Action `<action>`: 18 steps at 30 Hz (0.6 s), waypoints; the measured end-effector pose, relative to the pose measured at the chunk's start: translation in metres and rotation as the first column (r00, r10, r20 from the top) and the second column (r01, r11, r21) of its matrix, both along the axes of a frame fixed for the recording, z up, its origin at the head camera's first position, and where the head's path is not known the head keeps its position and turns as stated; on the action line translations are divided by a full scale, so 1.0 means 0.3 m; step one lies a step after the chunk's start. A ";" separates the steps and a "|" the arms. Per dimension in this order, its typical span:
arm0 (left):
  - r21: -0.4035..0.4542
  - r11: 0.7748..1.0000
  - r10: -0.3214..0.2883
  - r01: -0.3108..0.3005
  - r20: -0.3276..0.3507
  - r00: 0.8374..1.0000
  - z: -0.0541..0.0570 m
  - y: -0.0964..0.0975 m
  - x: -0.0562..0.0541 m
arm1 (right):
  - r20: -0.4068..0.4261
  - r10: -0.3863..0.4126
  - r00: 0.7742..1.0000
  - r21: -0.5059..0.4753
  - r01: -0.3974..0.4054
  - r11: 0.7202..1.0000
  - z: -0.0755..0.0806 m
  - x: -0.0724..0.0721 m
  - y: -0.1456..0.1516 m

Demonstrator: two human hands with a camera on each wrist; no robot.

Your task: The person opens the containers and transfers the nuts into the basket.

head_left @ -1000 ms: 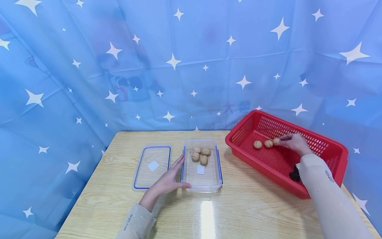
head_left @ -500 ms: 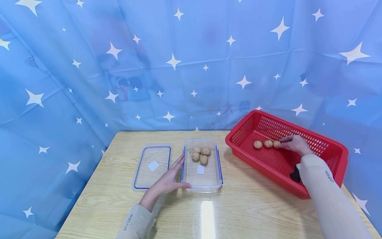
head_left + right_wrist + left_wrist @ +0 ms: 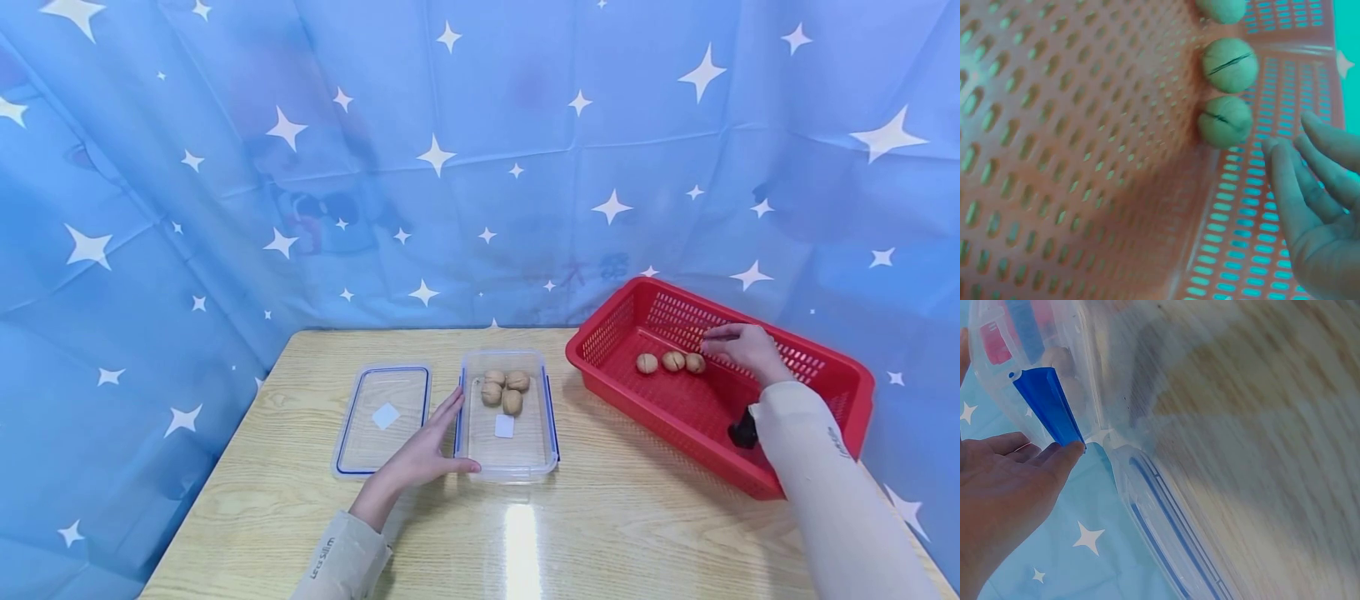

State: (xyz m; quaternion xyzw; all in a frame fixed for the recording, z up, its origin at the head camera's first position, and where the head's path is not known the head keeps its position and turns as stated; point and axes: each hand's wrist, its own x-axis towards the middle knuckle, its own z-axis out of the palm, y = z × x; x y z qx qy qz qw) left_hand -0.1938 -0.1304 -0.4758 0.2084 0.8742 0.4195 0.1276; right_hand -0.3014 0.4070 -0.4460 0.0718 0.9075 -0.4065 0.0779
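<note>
My left hand (image 3: 423, 450) rests with fingers extended along the left side of a clear plastic container (image 3: 480, 458), thumb at its near corner. In the left wrist view, fingertips touch the blue latch (image 3: 1050, 403) on its side. Several walnuts (image 3: 512, 402) are grouped at the container's far end. Inside the red basket (image 3: 678, 425), 3 walnuts (image 3: 673, 361) line up near the far wall. My right hand (image 3: 742, 348) is over the basket to their right, holding nothing. The right wrist view shows its fingertips apart from the closest walnut (image 3: 1225, 122).
A clear lid (image 3: 360, 454) with a blue seal lies left of the container on the wooden table (image 3: 600, 533). A white square (image 3: 505, 426) shows in the container. A blue curtain (image 3: 480, 208) with stars hangs behind the table.
My right hand has let go of the rightmost walnut in the basket and drawn back slightly up and right. That walnut now sits beside the other two. My left hand has stayed put.
</note>
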 end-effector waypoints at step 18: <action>-0.011 1.000 0.004 -0.004 0.014 1.000 0.001 0.002 0.000 | -0.088 0.044 0.995 -0.047 -0.048 0.998 0.158 0.001 -0.131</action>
